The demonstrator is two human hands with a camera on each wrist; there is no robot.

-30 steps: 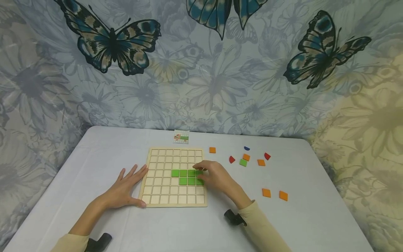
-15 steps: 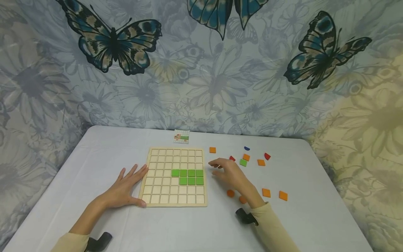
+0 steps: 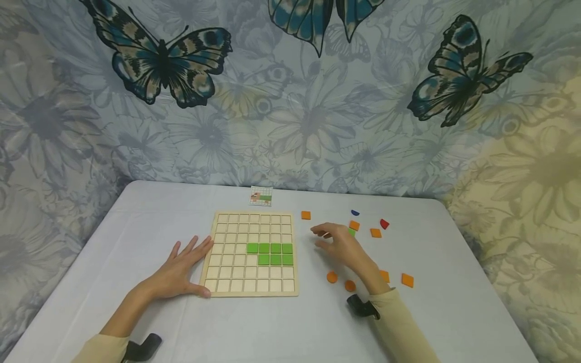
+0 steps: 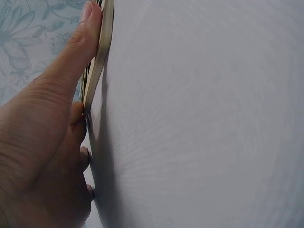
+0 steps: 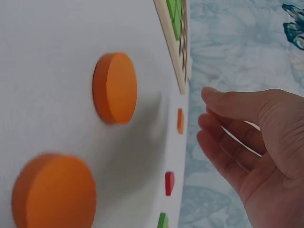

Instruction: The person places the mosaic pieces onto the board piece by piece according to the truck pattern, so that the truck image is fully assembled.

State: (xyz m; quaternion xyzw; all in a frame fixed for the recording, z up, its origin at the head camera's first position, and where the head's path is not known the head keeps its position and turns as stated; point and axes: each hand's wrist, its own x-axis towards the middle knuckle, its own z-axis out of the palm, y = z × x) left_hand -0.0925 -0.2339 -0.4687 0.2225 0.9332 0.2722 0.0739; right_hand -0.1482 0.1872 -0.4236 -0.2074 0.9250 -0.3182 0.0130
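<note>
My left hand [image 3: 178,275] lies with spread fingers at the left edge of a wooden grid board [image 3: 237,273], thumb at its near corner. In the left wrist view the thumb [image 4: 78,45] rests along the board's side. Several green square tiles [image 3: 276,248] fill two rows of cells at the board's right. To the right of the board, my right hand [image 3: 343,245] is raised over the table, fingers loosely bent and holding nothing. Below it lie two orange discs, one [image 3: 332,277] nearer the board and another disc [image 3: 350,286] by the wrist. It partly covers a green tile [image 3: 351,232].
A small picture card [image 3: 260,196] lies behind the board. Orange squares, such as one tile [image 3: 306,215] near the board's far corner, are scattered to the right. A blue half-round piece [image 3: 355,213] and a red piece [image 3: 384,224] lie farther back.
My right hand has left the green tiles on the board and moved right, uncovering both orange discs. It now hides the nearer red piece in the head view. The left hand stays put.
</note>
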